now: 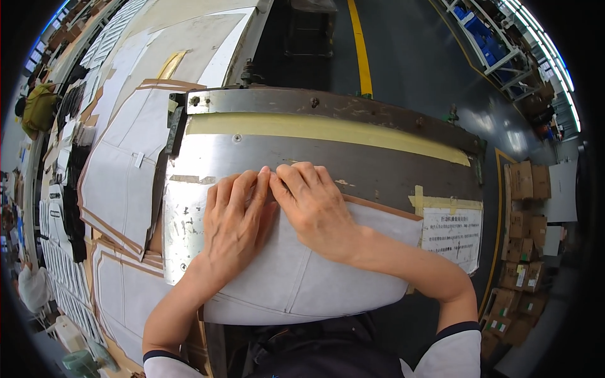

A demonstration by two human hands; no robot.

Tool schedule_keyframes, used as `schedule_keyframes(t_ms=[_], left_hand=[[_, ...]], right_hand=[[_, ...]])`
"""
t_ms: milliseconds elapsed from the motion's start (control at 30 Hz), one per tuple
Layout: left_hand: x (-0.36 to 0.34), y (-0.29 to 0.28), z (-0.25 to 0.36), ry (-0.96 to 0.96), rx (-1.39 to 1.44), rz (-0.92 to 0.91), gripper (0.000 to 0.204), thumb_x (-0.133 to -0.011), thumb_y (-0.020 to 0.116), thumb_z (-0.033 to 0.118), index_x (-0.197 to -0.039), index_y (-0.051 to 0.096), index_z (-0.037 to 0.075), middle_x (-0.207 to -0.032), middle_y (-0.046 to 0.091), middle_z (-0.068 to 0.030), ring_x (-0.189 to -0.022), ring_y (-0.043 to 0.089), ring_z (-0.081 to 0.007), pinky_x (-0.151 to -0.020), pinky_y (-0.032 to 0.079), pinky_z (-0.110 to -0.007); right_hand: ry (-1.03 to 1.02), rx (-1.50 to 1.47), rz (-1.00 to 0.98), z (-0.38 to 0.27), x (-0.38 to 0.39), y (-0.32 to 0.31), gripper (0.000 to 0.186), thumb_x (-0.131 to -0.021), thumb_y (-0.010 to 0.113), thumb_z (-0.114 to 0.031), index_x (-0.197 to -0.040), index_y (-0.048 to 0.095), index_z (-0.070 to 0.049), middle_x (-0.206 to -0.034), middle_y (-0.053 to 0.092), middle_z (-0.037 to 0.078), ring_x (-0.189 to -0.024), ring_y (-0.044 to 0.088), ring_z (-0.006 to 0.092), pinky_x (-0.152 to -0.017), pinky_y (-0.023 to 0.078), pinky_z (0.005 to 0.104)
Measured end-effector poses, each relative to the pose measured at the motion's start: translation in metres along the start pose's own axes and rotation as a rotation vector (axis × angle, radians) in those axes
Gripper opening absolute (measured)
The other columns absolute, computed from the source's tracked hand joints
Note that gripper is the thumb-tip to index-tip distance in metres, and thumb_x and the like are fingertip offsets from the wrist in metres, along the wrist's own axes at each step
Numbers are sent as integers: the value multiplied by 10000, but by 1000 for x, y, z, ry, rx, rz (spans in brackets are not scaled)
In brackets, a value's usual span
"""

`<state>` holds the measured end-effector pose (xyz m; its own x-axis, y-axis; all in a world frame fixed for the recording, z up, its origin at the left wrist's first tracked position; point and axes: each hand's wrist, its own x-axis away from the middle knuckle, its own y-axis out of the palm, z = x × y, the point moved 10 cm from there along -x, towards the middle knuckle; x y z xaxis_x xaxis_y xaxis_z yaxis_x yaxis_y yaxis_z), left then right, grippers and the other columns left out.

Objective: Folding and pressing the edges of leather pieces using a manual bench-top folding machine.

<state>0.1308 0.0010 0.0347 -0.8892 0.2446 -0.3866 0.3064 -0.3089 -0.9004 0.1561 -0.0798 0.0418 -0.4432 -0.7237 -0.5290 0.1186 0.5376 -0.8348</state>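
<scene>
A light grey sewn panel [353, 277] with stitched seams and a brown edge lies over the near part of a metal machine plate [403, 170]. My left hand [236, 217] and my right hand [318, 211] meet at the panel's far edge, index fingertips almost touching. On both hands the fingers are bent and close together, gripping that edge; the thumbs and the bit between the fingertips are mostly hidden. Past my right hand the brown edge runs on to the right. The panel's near side curves down toward my body.
Similar grey panels [120, 170] with brown edges are stacked left of the machine. Yellow tape [328, 137] crosses the plate, and a printed sheet [452, 236] is taped at its right. Bolts [249, 72] rise from the back bar. Cardboard boxes [523, 227] stand at far right.
</scene>
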Motion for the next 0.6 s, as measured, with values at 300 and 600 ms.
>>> schedule_keyframes(t_ms=[300, 600], left_hand=[[4, 1, 6, 43, -88, -22, 525, -883, 740, 82, -1370, 603, -58, -1320, 549, -150, -1208, 558, -318, -1032, 456, -472], [-9, 8, 32, 135, 81, -76, 673, -729, 666, -93, -1395, 614, -10, -1334, 575, -144, -1228, 600, -344, -1005, 535, -456]], right_hand=[[84, -70, -26, 19, 39, -30, 421, -802, 681, 40, -1216, 650, 112, -1122, 597, 155, -1030, 578, 295, -880, 491, 414], [90, -30, 2, 24, 49, -44, 356, -839, 696, 12, -1178, 665, 116, -1091, 602, 152, -1004, 581, 282, -865, 493, 403]])
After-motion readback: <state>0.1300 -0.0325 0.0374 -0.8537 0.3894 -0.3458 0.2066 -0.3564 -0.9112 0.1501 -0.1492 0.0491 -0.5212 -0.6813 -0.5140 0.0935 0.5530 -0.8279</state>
